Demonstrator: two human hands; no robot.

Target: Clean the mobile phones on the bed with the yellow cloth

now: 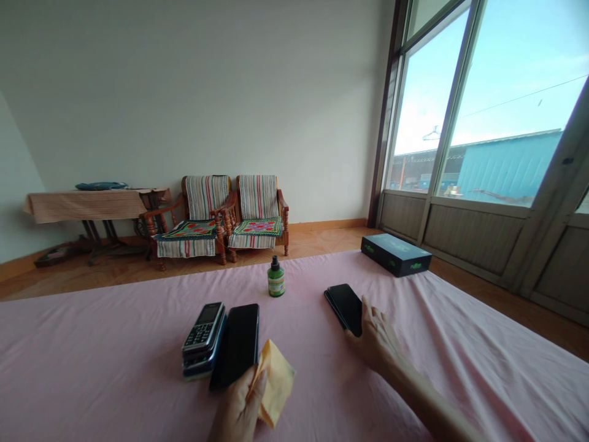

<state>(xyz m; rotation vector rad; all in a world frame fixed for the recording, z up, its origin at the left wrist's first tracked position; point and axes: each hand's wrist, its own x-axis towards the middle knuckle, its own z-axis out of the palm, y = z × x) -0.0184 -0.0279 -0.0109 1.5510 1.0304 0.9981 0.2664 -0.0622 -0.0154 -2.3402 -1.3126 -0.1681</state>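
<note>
My left hand (pixel 238 402) is closed on a yellow cloth (pixel 277 383) at the lower middle. Its fingers lie at the near end of a black smartphone (pixel 239 337); whether they also grip the phone, I cannot tell. Just left of that smartphone, a keypad phone (pixel 205 328) rests on top of a stack with a blue-edged phone (pixel 201 369) beneath. Over on the right, my right hand (pixel 380 337) has its thumb and fingers about the near end of another black smartphone (pixel 347 304). A second dark edge shows under that one.
A green spray bottle (pixel 276 282) stands upright beyond the phones. The black box (pixel 396 255) lies at the bed's far right corner. Pink sheet (pixel 115 350) covers the surface, with some folds. Two wooden chairs (pixel 257 224) and a cloth-covered table (pixel 92 205) stand by the wall.
</note>
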